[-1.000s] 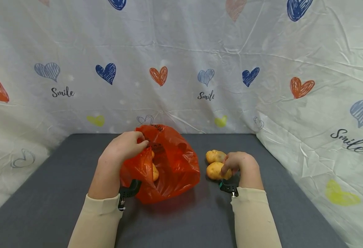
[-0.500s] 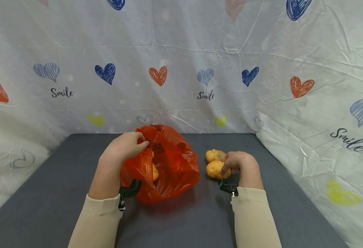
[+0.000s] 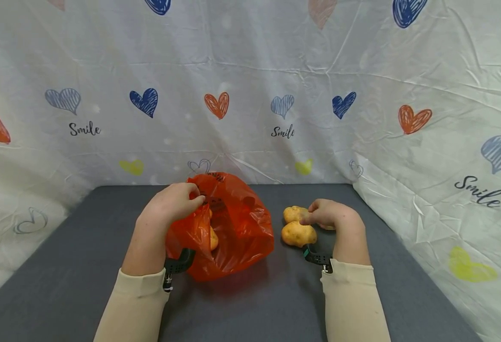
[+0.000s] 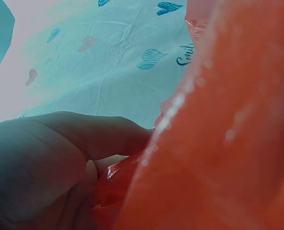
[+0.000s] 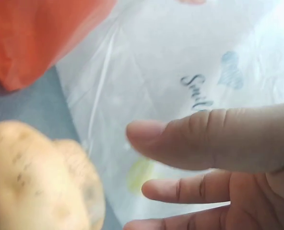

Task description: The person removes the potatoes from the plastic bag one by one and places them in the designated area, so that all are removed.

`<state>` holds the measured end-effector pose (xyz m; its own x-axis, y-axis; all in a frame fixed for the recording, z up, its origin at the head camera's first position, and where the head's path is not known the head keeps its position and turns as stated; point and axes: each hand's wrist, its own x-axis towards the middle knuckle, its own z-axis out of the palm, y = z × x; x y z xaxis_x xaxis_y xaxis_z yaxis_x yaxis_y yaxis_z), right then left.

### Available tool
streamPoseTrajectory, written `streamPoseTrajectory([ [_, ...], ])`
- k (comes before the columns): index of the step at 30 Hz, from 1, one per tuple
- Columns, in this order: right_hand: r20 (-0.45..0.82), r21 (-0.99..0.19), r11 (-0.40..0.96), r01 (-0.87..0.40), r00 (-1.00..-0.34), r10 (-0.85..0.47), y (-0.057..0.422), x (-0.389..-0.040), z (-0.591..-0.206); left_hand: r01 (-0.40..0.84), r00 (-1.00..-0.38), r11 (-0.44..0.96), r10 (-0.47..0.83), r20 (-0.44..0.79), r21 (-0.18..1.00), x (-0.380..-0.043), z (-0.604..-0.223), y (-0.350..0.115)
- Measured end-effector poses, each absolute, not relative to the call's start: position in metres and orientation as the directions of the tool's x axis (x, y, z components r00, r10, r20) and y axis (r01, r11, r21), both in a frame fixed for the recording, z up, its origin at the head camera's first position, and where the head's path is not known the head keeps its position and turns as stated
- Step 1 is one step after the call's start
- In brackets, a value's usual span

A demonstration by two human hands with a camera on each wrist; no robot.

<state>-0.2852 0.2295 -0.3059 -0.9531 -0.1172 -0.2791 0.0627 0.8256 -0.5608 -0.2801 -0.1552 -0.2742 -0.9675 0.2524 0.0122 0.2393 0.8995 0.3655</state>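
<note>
My left hand (image 3: 171,202) grips the left rim of a red plastic bag (image 3: 250,232), its mouth facing up and toward me. Through that opening a potato (image 3: 213,239) shows inside, with part of another above it. In the left wrist view, folds of the red bag (image 4: 218,143) fill the right side and the thumb presses on gathered plastic. To the bag's right two potatoes lie close together, a front potato (image 3: 298,234) and a back potato (image 3: 293,213). My right hand (image 3: 333,213) hovers just right of them, thumb and fingers apart with nothing between them in the right wrist view.
Both hands work over a dark grey table (image 3: 259,313). A white sheet (image 3: 250,137) printed with hearts and "Smile" hangs behind the table and along its right side. Each wrist bears a black camera mount.
My right hand has come off the front potato, rising slightly back and to the right with its fingers spreading. The front potato has shifted a little. My left hand keeps its hold on the bag.
</note>
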Motion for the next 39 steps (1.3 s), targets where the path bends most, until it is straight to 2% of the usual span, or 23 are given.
streamPoseTrajectory([
  [7, -0.148, -0.504, 0.860, -0.084, -0.972, -0.182, 0.201, -0.272, -0.287, 0.243, -0.967, 0.902, 0.253, 0.019, 0.357, -0.280, -0.275, -0.153],
  [13, 0.004, -0.473, 0.844, -0.255, -0.958, -0.287, 0.159, -0.260, -0.278, 0.235, -0.968, 0.903, 0.249, 0.008, 0.359, -0.279, -0.276, -0.153],
  [21, 0.296, -0.459, 0.728, -0.509, -0.860, -0.415, 0.123, -0.252, -0.277, 0.237, -0.968, 0.907, 0.249, 0.011, 0.348, -0.279, -0.273, -0.154],
  [26, 0.391, -0.434, 0.661, -0.612, -0.789, -0.474, 0.104, -0.252, -0.285, 0.246, -0.968, 0.908, 0.247, 0.039, 0.340, -0.278, -0.272, -0.152],
  [29, 0.370, -0.406, 0.647, -0.646, -0.763, -0.530, 0.092, -0.252, -0.293, 0.239, -0.970, 0.909, 0.236, 0.049, 0.343, -0.277, -0.270, -0.151],
  [34, 0.185, -0.357, 0.670, -0.650, -0.753, -0.632, 0.071, -0.256, -0.309, 0.244, -0.970, 0.904, 0.233, 0.072, 0.351, -0.275, -0.268, -0.151],
  [39, 0.007, -0.324, 0.717, -0.617, -0.760, -0.650, 0.054, -0.260, -0.332, 0.258, -0.966, 0.901, 0.244, 0.084, 0.350, -0.273, -0.269, -0.150],
])
